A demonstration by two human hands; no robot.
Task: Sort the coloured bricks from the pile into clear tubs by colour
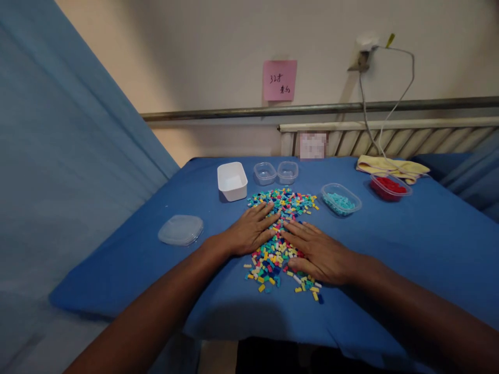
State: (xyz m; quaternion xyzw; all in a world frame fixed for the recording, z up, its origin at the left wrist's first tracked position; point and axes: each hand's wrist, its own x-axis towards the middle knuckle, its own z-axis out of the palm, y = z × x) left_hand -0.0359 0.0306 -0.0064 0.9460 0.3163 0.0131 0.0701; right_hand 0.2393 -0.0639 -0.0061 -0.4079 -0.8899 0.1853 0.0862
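Note:
A heap of small coloured beads (284,202) lies on the blue-covered table (409,249). My left hand (251,230) rests flat on the heap's left side, fingers stretched out. My right hand (317,252) lies flat on the heap's right side, fingers spread, thumb toward the near edge. Neither hand holds anything. Beads show between and around both hands.
Behind the heap stand a white tub (232,181) and two small clear tubs (265,173) (287,172). To the right are a clear tub of teal beads (341,199) and one of red beads (390,187). A clear lid (181,229) lies left. A yellow cloth (390,167) lies at the back right.

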